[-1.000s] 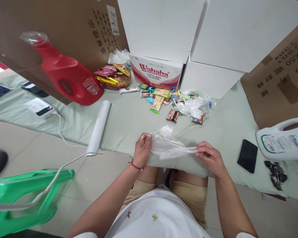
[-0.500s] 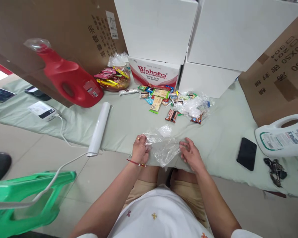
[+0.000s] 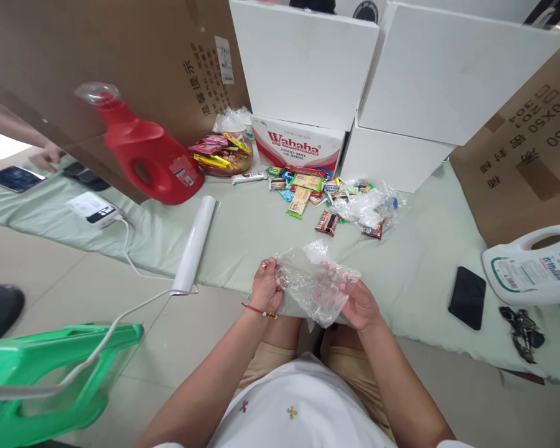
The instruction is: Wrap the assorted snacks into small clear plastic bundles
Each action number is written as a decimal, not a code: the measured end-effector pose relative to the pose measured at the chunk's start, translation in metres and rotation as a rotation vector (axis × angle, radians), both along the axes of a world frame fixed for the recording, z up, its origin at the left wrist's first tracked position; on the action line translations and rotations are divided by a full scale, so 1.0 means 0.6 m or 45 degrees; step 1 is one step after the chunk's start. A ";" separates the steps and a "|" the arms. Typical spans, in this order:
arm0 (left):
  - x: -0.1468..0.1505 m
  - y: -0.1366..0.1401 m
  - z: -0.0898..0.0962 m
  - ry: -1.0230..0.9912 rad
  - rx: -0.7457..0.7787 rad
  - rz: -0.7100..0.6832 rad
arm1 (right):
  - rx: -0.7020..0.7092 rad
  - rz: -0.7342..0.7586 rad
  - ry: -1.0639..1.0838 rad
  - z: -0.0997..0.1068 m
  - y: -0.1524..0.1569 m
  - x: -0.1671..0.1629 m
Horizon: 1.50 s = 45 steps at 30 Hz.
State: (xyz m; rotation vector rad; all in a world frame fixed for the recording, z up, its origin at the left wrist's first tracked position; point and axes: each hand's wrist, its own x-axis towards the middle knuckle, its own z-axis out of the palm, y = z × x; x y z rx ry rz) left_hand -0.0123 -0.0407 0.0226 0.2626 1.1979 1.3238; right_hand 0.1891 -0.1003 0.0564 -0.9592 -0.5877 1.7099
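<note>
A crumpled clear plastic bag stretches between my two hands above the near edge of the cloth-covered table. My left hand, with a ring and a red bracelet, pinches the bag's left side. On the other side, my right hand reaches into or behind the film; its fingers show blurred through the plastic, stretched out toward the left. Which of the two I cannot tell. Beyond the bag lie small wrapped snacks, among them a brown packet and a yellow-green biscuit packet. More crumpled clear plastic rests on the pile's right part.
A red jug, a bowl of sweets and a white roll stand or lie to the left. White boxes back the table. On the right are a black phone, keys and a white detergent bottle. Another person's hand is far left.
My right hand has moved into or behind the plastic, its fingers now covered by film. My left hand keeps its pinch. Another person's hand has appeared at far left. The view has shifted slightly.
</note>
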 end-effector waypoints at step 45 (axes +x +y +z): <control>-0.009 -0.136 0.083 0.527 0.165 -0.559 | 0.986 0.229 -1.499 0.015 -0.109 -0.017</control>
